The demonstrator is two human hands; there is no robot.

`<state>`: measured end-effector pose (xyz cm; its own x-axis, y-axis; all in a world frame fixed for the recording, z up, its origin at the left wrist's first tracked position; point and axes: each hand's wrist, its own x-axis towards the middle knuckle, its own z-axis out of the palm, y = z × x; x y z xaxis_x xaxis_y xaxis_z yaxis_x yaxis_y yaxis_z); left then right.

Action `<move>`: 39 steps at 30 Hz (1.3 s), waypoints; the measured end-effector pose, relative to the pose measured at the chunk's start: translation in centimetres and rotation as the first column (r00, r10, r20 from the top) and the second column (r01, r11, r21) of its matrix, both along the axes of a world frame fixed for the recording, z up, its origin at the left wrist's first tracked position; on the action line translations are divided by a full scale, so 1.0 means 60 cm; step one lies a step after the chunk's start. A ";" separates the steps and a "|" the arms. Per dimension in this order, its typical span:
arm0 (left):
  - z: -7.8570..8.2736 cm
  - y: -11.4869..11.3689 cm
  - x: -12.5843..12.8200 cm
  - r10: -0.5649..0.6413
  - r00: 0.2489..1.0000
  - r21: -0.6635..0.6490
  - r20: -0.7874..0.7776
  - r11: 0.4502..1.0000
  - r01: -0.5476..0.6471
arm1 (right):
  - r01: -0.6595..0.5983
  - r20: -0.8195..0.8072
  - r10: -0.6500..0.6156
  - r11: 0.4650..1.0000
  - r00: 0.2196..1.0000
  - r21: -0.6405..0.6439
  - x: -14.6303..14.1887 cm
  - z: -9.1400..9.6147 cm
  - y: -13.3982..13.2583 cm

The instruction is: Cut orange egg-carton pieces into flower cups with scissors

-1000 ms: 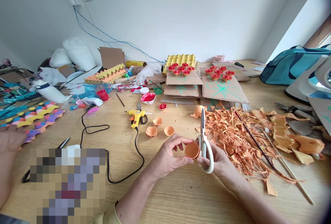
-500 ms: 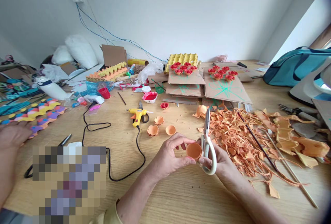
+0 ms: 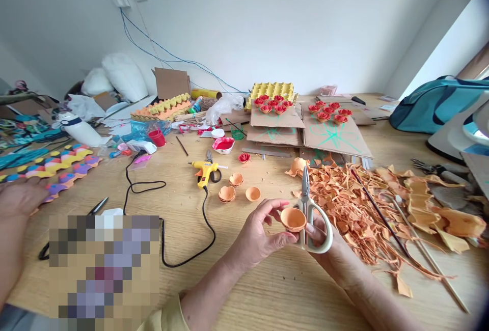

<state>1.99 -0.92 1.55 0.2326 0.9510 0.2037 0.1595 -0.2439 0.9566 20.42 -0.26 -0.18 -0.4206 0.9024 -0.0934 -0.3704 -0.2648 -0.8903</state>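
My left hand (image 3: pixel 256 231) pinches an orange egg-carton cup (image 3: pixel 292 219) by its left side, between thumb and fingers, its opening turned up toward me. White-handled scissors (image 3: pixel 305 186) sit in my right hand (image 3: pixel 333 257), blades together and pointing away. Their handles are right beside the cup, and my right fingertips lie at its right edge; whether they press on it I cannot tell. Farther off on the table are a single orange cup (image 3: pixel 253 194), a scalloped stack of cups (image 3: pixel 226 194) and another small stack (image 3: pixel 236 180).
Orange scraps (image 3: pixel 344 201) heap to the right, with sticks across them. A yellow glue gun (image 3: pixel 206 173) trails a black cord. Behind stand red paint (image 3: pixel 223 145) and red flowers on cardboard (image 3: pixel 332 137). Another person's hand (image 3: pixel 23 196) rests by a painted carton strip (image 3: pixel 64 181) at left.
The cup has moved slightly right and tipped, now showing its outer side. The scissors have shifted right and a little lower, with their blades still together. The view has shifted slightly.
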 end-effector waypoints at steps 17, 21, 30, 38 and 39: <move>-0.006 0.018 -0.029 0.118 0.982 0.144 -0.146 0.985 -0.097 | 0.046 0.078 -0.052 0.997 0.996 0.069 -0.003 -0.003 0.000; -0.032 0.050 -0.059 0.418 0.780 0.391 -0.465 0.888 -0.242 | 0.053 0.038 -0.055 0.998 0.998 0.044 0.000 -0.003 0.007; -0.064 0.078 -0.046 0.399 0.647 0.362 -0.649 0.911 -0.198 | 0.021 0.035 -0.023 0.997 0.999 0.074 0.001 -0.007 0.004; -0.026 0.057 -0.053 0.238 0.948 0.182 -0.214 0.963 -0.200 | 0.080 0.129 -0.086 0.995 0.988 0.055 0.009 -0.023 0.010; -0.015 0.050 -0.051 0.179 0.972 0.152 -0.150 0.976 -0.156 | 0.079 0.145 -0.088 0.994 0.986 0.069 0.009 -0.024 0.012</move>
<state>-1.04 2.09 0.65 0.1130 0.9445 0.3085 0.3594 -0.3284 0.8735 20.98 0.44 -1.63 -0.3293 0.9399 -0.0907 -0.2524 -0.1802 -0.9507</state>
